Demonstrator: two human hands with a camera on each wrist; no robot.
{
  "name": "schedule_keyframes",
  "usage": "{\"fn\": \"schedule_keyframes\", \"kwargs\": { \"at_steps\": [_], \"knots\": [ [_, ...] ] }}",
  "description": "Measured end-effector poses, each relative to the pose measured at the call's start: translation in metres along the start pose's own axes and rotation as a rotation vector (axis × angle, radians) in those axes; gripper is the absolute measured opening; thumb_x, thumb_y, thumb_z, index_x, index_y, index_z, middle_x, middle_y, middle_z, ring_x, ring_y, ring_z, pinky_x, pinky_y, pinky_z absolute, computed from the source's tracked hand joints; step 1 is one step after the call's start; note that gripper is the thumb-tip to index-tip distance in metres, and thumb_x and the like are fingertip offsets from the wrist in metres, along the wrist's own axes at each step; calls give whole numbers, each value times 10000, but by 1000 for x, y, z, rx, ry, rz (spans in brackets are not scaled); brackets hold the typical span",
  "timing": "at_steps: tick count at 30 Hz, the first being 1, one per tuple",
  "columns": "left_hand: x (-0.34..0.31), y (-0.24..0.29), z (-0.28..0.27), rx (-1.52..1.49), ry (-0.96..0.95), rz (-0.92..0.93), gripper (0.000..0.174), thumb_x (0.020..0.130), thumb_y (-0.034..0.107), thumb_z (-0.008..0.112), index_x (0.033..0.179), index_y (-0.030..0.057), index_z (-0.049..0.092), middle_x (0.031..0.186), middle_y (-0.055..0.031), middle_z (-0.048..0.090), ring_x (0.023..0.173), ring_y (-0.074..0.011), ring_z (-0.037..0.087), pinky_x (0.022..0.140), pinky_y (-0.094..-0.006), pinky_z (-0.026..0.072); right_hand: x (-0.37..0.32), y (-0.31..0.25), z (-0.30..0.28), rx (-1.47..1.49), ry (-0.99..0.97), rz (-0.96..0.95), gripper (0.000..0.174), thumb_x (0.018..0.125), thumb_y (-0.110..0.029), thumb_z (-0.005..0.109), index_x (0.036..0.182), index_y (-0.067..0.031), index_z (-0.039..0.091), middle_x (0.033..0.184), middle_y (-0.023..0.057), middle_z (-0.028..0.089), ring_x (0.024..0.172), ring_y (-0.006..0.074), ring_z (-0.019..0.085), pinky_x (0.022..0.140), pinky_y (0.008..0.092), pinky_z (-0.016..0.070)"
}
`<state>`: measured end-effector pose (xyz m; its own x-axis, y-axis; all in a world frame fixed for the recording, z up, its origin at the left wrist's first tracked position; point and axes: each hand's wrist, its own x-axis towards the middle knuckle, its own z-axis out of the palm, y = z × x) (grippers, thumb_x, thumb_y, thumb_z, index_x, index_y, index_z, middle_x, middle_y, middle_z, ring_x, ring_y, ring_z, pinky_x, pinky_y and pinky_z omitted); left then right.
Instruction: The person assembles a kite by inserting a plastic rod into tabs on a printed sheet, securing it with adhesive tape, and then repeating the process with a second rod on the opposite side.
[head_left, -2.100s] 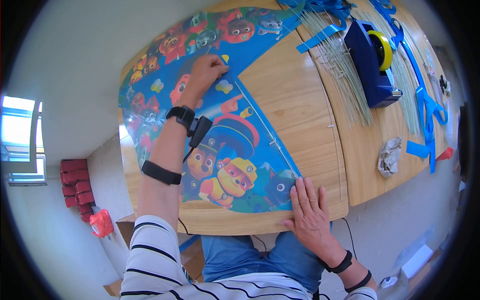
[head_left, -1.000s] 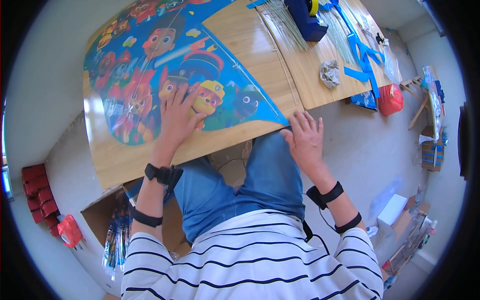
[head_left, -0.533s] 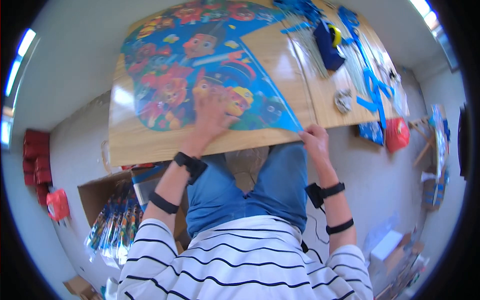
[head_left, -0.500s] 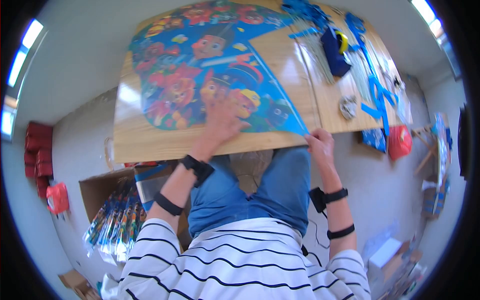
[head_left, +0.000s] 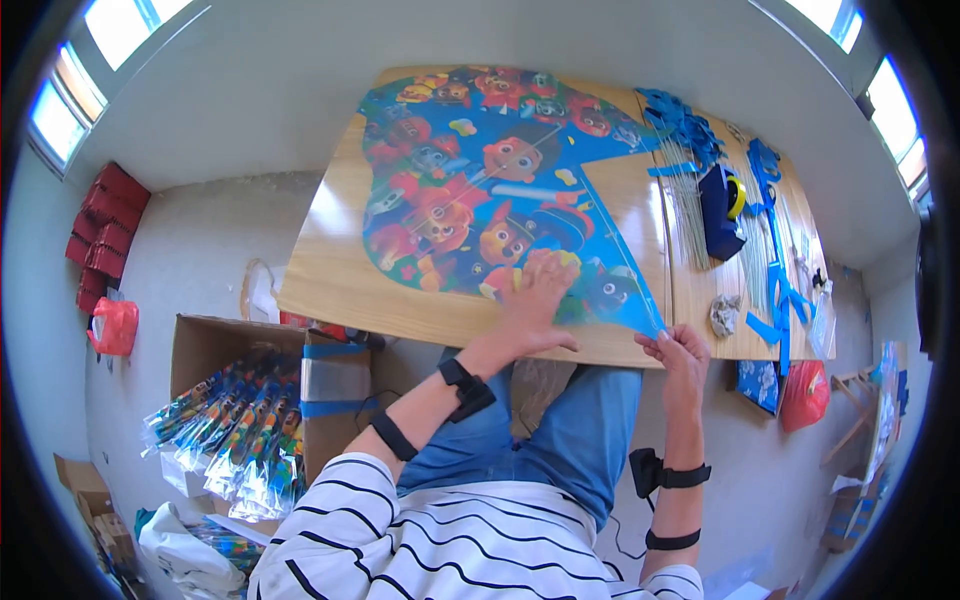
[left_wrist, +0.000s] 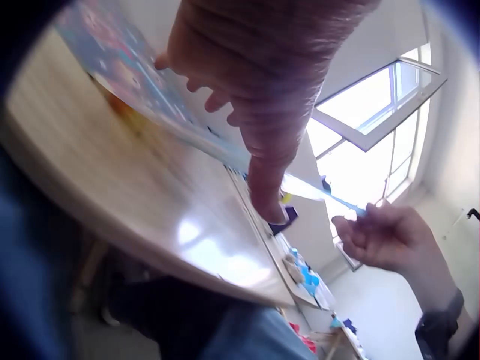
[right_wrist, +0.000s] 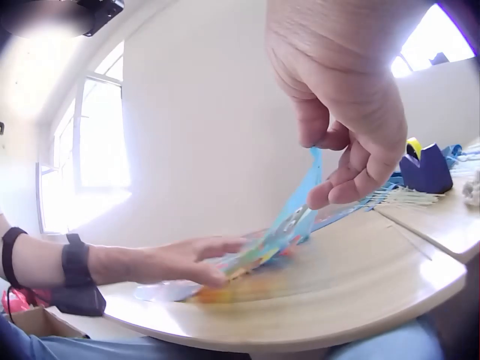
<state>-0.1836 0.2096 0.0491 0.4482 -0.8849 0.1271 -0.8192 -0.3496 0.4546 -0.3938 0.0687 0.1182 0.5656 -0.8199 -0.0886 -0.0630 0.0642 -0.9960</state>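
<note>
A cartoon-printed plastic kite (head_left: 425, 215) lies spread over the wooden table, with a thin white rod (head_left: 617, 240) along its right edge. My left hand (head_left: 538, 295) rests flat on the printed sheet near the table's front edge, fingers spread. At the kite's near right corner (head_left: 652, 322), my right hand (head_left: 682, 352) pinches the blue tip between thumb and fingers. From the right wrist view, the pinched blue tip (right_wrist: 313, 166) is raised off the table and the sheet slopes down from it towards the left hand (right_wrist: 176, 259).
A blue tape dispenser (head_left: 720, 215) with yellow tape stands to the right among thin rods (head_left: 682, 205) and blue ribbons (head_left: 775, 250). Crumpled paper (head_left: 724, 316) lies nearer. On the left, below the table, an open cardboard box (head_left: 335, 420) holds several packaged items.
My left hand has come back from the kite's far part and lies flat nearer the front edge. The right hand, earlier flat at the corner, now pinches and lifts it.
</note>
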Motion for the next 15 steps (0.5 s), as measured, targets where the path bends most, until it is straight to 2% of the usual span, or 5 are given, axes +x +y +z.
{"fn": "schedule_keyframes", "kwargs": {
  "at_steps": [3, 7, 9, 12, 15],
  "knots": [
    [1, -93, -15, -177, 248, 53, 1135, 668, 601, 855, 1582, 126, 380, 1669, -155, 284, 1573, -344, 196, 1199, -718, 127, 9, 6, -32, -51, 50, 95, 142, 937, -101, 615, 848, 8, 593, 850, 141, 714, 730, 234, 740, 687, 319, 569],
    [-22, -198, -71, 314, 230, -291, 1106, 740, 755, 708, 1514, 10, 443, 1609, -180, 396, 1550, -331, 267, 1168, -761, 131, 64, 19, -68, 106, 132, 138, 144, 917, -62, 584, 794, -12, 527, 724, 111, 611, 714, 301, 744, 665, 428, 643],
    [-37, -190, -84, 425, 15, -312, 1121, 750, 797, 660, 1518, 8, 448, 1611, -193, 393, 1543, -338, 283, 1184, -731, 149, 118, 10, -76, 186, 118, 108, 152, 911, -58, 582, 781, -19, 516, 696, 91, 560, 730, 328, 748, 691, 453, 657],
    [-60, -134, -82, 498, -182, -155, 1131, 756, 848, 588, 1474, -20, 493, 1530, -257, 464, 1498, -394, 346, 1180, -751, 99, 215, -29, -68, -13, -26, -85, 279, 932, -137, 635, 695, -97, 493, 723, 58, 598, 802, 338, 774, 660, 356, 636],
    [-77, -68, -30, 329, -101, 85, 1129, 754, 877, 537, 1391, -56, 538, 1433, -291, 516, 1453, -431, 388, 1133, -811, 19, 253, -121, 37, -158, 93, -141, 194, 898, -100, 683, 749, -39, 574, 699, 67, 617, 715, 241, 730, 598, 313, 591]
  ]
}}
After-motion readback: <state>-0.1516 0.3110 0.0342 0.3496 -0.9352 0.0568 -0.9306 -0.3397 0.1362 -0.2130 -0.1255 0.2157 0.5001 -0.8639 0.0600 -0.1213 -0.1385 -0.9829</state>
